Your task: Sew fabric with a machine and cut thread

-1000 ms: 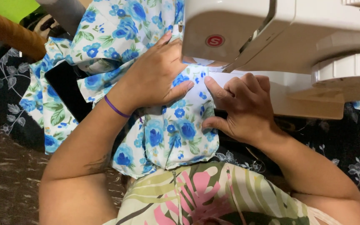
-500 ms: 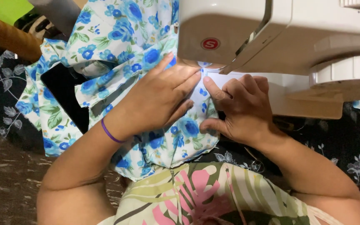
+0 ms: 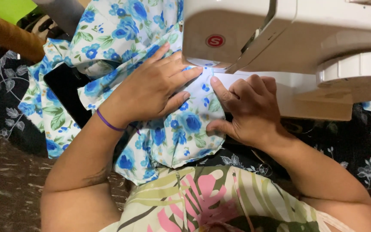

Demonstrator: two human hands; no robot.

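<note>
**Both hands pressing floral fabric flat at the sewing machine**

Head view: we see our left hand [image 3: 151, 92] laid palm-down on the blue floral fabric [image 3: 181, 129], fingers [image 3: 181, 75] spread apart and pointing toward the head of the white sewing machine [image 3: 280, 34]. It grips nothing; we judge the flat, spread hand is there to keep the cloth smooth and taut. A purple band [image 3: 108, 122] circles that wrist.

Our right hand [image 3: 247, 109] sits just beside the left, fingers [image 3: 241, 88] curled together with their tips pressed down on the cloth's edge, the thumb [image 3: 217, 126] stretched out along the fabric nearer our body. That looks to us like a way to hold a folded edge in line, though the fold itself is hard to make out.

The fabric lies under both sets of fingers, runs on past the fingertips beneath the machine head, and spills back from the palms over a dark flowered cloth [image 3: 357, 163] toward our leaf-print top [image 3: 211, 202]. The needle is hidden.
</note>
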